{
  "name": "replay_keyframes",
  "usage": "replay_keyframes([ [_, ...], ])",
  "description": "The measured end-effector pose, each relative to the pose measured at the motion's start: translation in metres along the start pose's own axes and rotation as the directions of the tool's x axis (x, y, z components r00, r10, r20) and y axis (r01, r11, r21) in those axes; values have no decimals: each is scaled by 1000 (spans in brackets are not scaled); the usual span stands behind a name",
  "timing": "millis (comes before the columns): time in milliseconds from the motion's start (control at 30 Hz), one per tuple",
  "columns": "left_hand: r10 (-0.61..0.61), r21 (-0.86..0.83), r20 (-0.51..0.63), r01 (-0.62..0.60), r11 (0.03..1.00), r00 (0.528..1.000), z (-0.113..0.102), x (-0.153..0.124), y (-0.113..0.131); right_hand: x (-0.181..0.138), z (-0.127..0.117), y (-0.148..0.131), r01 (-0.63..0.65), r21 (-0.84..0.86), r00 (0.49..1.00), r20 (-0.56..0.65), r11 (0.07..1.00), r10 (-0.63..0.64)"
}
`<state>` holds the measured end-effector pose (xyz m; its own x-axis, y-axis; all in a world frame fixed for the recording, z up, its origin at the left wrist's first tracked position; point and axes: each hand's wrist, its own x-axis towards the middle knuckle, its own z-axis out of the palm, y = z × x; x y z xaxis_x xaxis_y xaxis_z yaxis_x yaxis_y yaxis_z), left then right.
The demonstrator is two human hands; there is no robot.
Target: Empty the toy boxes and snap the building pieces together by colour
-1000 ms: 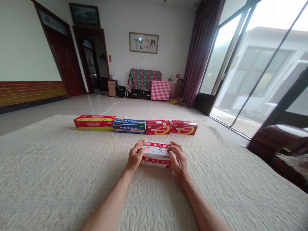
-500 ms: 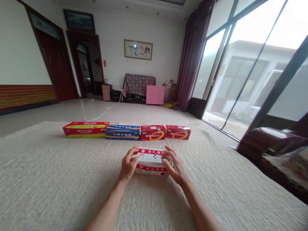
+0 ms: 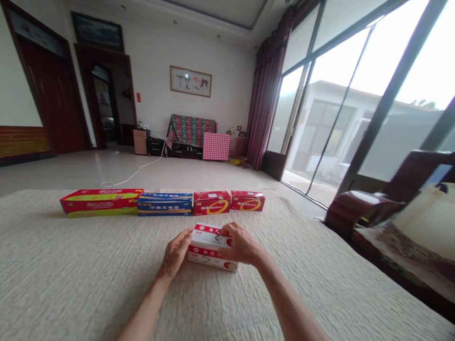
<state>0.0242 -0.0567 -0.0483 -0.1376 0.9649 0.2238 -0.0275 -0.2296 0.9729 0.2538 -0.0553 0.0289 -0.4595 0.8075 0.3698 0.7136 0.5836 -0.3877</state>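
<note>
A white box with red bands, black marks and Chinese lettering [image 3: 206, 240] sits on the pale quilted cover in front of me, turned slightly at an angle. My right hand [image 3: 241, 244] grips its right part from above, fingers over the top and thumb at the front, hiding some of the lettering. Against the left end my left hand [image 3: 176, 253] is pressed, with its fingers together along that edge. Beyond the box stands a row: a long red and yellow-green box [image 3: 101, 203], a blue box [image 3: 165, 204], a red box [image 3: 212, 203] and another red box [image 3: 248, 201].
The pale quilted cover [image 3: 88, 270] spreads under everything. To the right is a dark wooden armchair [image 3: 351, 206] with a cushion. Across the tiled floor lie a white cable [image 3: 138, 169] and a low cabinet [image 3: 156, 147] with a patterned cloth [image 3: 192, 130].
My right hand has shifted onto the top of the white and red box, and the box has turned slightly. The left hand is now flatter at its left end. The view has swung right.
</note>
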Motion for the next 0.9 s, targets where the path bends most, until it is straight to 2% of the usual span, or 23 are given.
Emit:
replay_keyframes([
  [133,5,15,-58,-4,1000,998,1,0,1,-7,-17,28,-42,6,996,-73,999,42],
  [233,15,50,-85,-11,999,996,3,-1,-1,-21,-39,67,-183,-75,971,-172,980,168],
  [400,13,111,-68,-5,994,998,4,0,-6,-42,-71,137,-501,-187,848,-303,845,436],
  [533,4,134,-71,6,991,997,3,1,-11,-47,-80,172,-644,-205,742,-401,737,537],
  [633,5,160,-68,6,987,998,1,2,-14,-47,-79,187,-700,-193,691,-426,687,584],
  [700,6,172,-67,6,985,998,1,1,-14,-46,-79,193,-703,-194,694,-397,684,601],
  [833,-6,175,-72,19,984,997,2,1,-13,-46,-83,201,-646,-222,756,-320,731,571],
  [900,-9,170,-77,22,985,997,2,1,-12,-47,-86,203,-649,-224,753,-323,727,573],
])
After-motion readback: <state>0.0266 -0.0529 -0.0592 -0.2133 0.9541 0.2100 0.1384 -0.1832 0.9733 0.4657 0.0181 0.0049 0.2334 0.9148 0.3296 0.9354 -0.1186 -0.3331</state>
